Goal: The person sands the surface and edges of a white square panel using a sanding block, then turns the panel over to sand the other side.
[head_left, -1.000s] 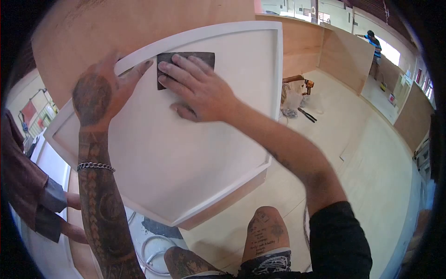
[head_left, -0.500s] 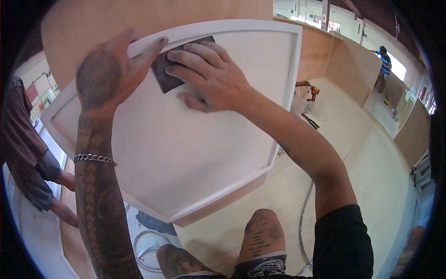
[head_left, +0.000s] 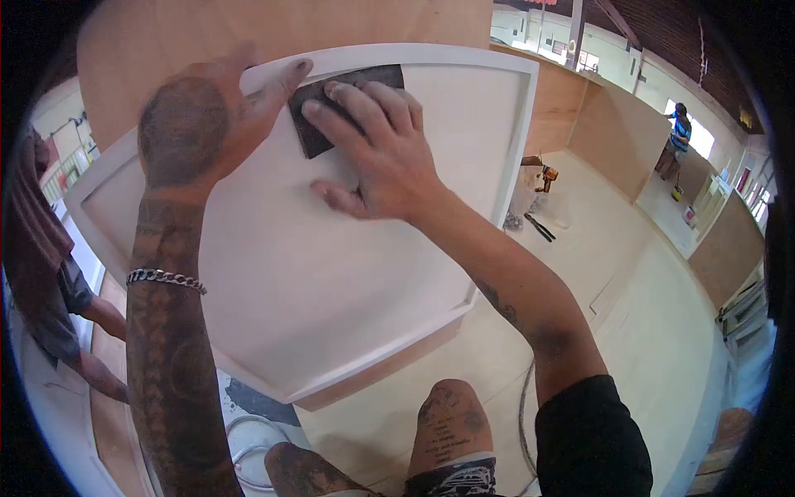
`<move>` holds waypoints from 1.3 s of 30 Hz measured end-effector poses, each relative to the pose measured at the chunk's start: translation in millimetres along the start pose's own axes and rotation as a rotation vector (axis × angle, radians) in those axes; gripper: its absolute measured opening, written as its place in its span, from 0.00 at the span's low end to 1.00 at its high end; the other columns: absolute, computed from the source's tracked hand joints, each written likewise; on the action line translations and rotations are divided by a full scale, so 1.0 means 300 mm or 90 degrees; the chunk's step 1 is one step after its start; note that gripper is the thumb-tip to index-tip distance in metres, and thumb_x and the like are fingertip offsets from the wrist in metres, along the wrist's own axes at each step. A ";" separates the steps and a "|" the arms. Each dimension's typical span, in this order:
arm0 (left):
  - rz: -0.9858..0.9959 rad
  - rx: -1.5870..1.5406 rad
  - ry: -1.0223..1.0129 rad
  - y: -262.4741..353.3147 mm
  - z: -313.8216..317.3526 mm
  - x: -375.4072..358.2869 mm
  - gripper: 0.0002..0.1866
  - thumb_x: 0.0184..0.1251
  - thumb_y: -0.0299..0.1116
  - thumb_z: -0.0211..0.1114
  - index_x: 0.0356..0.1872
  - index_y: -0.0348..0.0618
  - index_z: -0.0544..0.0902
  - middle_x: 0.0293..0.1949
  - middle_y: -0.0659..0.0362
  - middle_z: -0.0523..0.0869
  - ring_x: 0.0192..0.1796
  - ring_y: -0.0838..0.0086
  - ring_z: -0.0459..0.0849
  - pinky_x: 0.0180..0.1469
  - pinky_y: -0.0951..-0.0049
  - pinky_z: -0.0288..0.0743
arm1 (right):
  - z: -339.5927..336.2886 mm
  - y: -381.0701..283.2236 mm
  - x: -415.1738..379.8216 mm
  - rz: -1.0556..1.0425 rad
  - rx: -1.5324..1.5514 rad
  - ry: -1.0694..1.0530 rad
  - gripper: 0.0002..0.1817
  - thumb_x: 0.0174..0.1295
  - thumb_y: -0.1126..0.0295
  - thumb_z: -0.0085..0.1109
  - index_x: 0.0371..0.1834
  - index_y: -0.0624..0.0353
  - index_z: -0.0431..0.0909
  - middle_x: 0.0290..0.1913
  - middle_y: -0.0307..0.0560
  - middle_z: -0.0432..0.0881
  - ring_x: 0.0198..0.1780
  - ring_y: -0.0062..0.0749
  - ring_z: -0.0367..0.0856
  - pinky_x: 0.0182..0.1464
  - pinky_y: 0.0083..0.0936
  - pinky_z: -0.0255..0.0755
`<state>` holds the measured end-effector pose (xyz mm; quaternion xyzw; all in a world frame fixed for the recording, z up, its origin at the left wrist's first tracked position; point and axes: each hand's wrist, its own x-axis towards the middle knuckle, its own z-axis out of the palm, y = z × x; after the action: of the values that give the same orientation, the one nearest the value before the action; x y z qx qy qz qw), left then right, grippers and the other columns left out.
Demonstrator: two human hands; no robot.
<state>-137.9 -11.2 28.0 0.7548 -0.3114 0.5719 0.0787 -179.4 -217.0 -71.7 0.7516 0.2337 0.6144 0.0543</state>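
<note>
A white panel (head_left: 331,290) with a raised rim leans in front of me. My left hand (head_left: 199,124) is closed over its upper rim, the thumb lying along the edge and the other fingers mostly hidden or blurred behind. Under the fingertips of my right hand (head_left: 381,153) is a dark sheet of sandpaper (head_left: 310,141), pressed flat to the white face just below the top rim. The right thumb is spread away from the sheet and rests near the panel's surface.
Behind the panel rises a plywood board (head_left: 290,25). On the pale floor at right lie an orange cordless drill (head_left: 546,176) and pliers (head_left: 541,229). A hose (head_left: 525,414) runs near my knee. One person (head_left: 37,240) stands at left, another (head_left: 679,137) far right.
My right hand and the sandpaper have shifted a little to the right along the top rim, with the thumb spreading. My left hand keeps its place on the rim. The view has tilted slightly.
</note>
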 end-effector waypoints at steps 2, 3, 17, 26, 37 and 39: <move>0.006 -0.005 -0.016 0.007 0.000 0.009 0.25 0.71 0.61 0.61 0.44 0.48 0.87 0.35 0.50 0.91 0.40 0.52 0.90 0.45 0.54 0.82 | -0.002 0.127 -0.033 0.019 -0.053 -0.017 0.41 0.57 0.43 0.65 0.73 0.45 0.70 0.69 0.47 0.71 0.71 0.45 0.66 0.71 0.51 0.56; 0.003 -0.002 -0.025 0.011 -0.004 0.009 0.25 0.71 0.61 0.61 0.45 0.48 0.87 0.35 0.50 0.91 0.40 0.52 0.90 0.45 0.54 0.82 | -0.022 0.204 -0.079 0.021 -0.098 -0.013 0.40 0.57 0.44 0.65 0.74 0.46 0.69 0.68 0.47 0.72 0.70 0.45 0.66 0.71 0.50 0.55; -0.014 -0.002 -0.015 0.015 -0.030 -0.037 0.26 0.70 0.61 0.62 0.46 0.46 0.87 0.38 0.52 0.91 0.43 0.53 0.90 0.46 0.53 0.82 | -0.066 0.450 -0.283 0.255 -0.066 0.170 0.37 0.56 0.52 0.68 0.69 0.53 0.71 0.68 0.61 0.69 0.70 0.59 0.64 0.73 0.54 0.59; -0.025 0.029 -0.020 0.021 -0.060 -0.053 0.24 0.70 0.59 0.64 0.45 0.47 0.87 0.38 0.50 0.91 0.42 0.52 0.90 0.47 0.53 0.81 | -0.071 0.410 -0.251 0.268 -0.106 0.185 0.33 0.61 0.53 0.65 0.66 0.58 0.73 0.66 0.62 0.69 0.67 0.62 0.66 0.71 0.54 0.61; -0.018 -0.002 -0.038 0.048 -0.098 -0.045 0.21 0.74 0.56 0.61 0.41 0.49 0.86 0.36 0.48 0.89 0.42 0.50 0.89 0.46 0.52 0.79 | -0.074 0.336 -0.222 0.290 -0.080 0.216 0.30 0.60 0.56 0.65 0.64 0.57 0.72 0.65 0.63 0.69 0.66 0.61 0.67 0.69 0.54 0.63; -0.028 -0.013 -0.054 0.055 -0.101 -0.040 0.21 0.75 0.56 0.58 0.42 0.49 0.86 0.36 0.47 0.89 0.42 0.49 0.88 0.46 0.51 0.79 | 0.002 0.198 -0.141 0.298 -0.066 0.219 0.34 0.58 0.53 0.67 0.63 0.60 0.72 0.65 0.65 0.68 0.67 0.63 0.65 0.69 0.57 0.61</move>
<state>-173.7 -5.4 23.3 0.7843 -0.3031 0.5345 0.0856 -167.6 -287.2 -88.0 0.6663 0.0280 0.7397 -0.0906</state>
